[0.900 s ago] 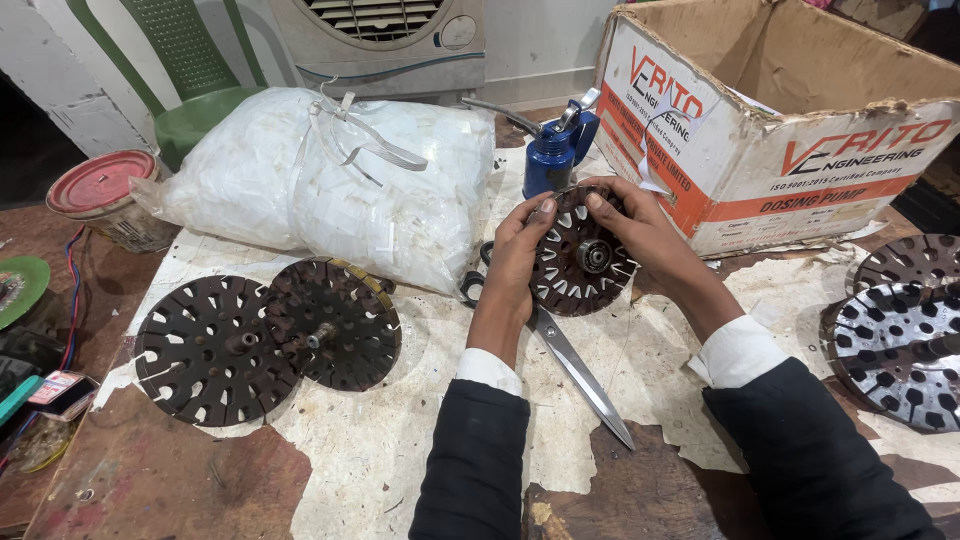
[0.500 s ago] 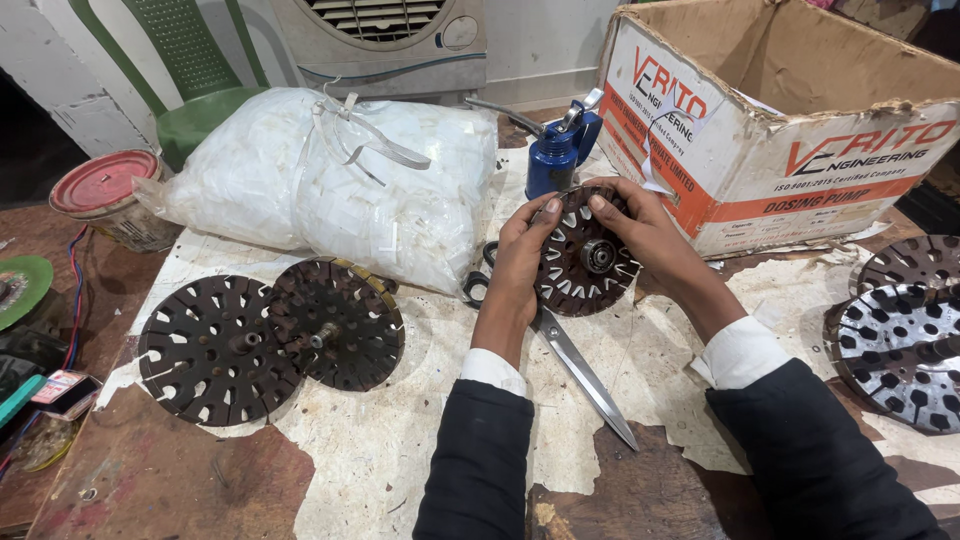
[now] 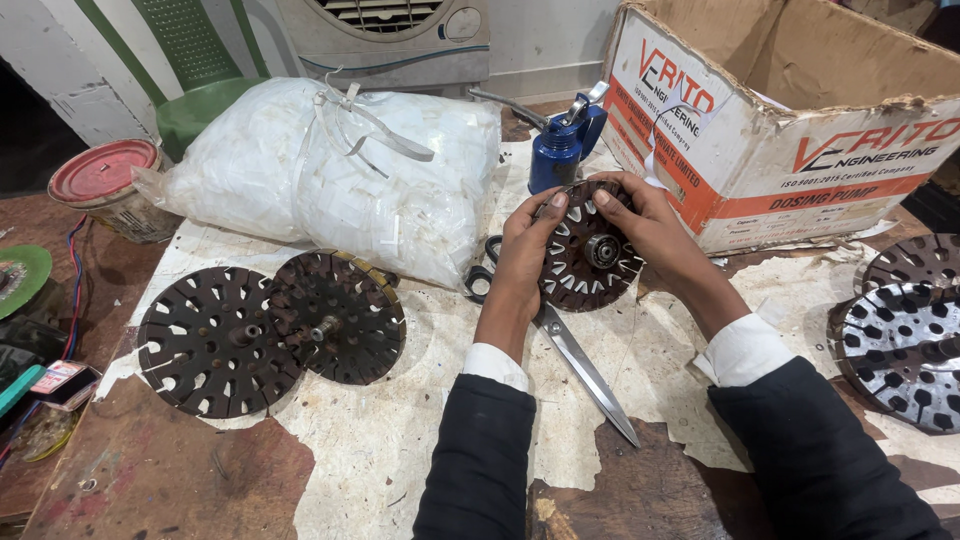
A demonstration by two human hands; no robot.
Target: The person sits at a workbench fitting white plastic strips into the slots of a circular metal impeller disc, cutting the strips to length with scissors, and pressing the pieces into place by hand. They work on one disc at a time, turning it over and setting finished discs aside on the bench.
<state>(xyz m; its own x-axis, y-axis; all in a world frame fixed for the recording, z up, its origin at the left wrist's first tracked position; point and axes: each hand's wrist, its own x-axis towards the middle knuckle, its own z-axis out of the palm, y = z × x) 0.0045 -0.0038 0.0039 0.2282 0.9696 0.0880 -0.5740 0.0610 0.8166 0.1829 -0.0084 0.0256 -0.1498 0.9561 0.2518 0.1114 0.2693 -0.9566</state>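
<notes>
sleeves: my two dark jacket sleeves with white cuffs, at the bottom of the view
scissors: long steel scissors with black handles (image 3: 560,340), flat on the table under my left wrist, untouched
left hand: my left hand (image 3: 525,250), fingers curled round the left rim of the disc, thumb and fingertips on its face; closed on it
right hand: my right hand (image 3: 650,225), wrapped over the top and right rim of the same disc, closed on it
disc in hand: round dark slotted metal stator disc with a bearing in the middle (image 3: 592,248), held tilted just above the table, between both hands, in front of the blue can
progress: looks like white strips sit in some slots on the lower and left side, other slots look bare; I judge this one partly done
done or waiting: two dark slotted discs with centre shafts (image 3: 270,325), overlapping at left; slots look empty, can't tell more
right edge: stack of grey-and-dark slotted discs (image 3: 905,335), partly cut off
surface: worn brown table with torn, stained white paper (image 3: 400,440) over it
further: clear plastic bag of white strips (image 3: 330,170); blue metal oil can (image 3: 560,150); open cardboard box with red print (image 3: 800,120)
far: red-lidded tin (image 3: 105,185), green plastic chair (image 3: 195,60), white air cooler (image 3: 390,30) by a pale wall
</notes>
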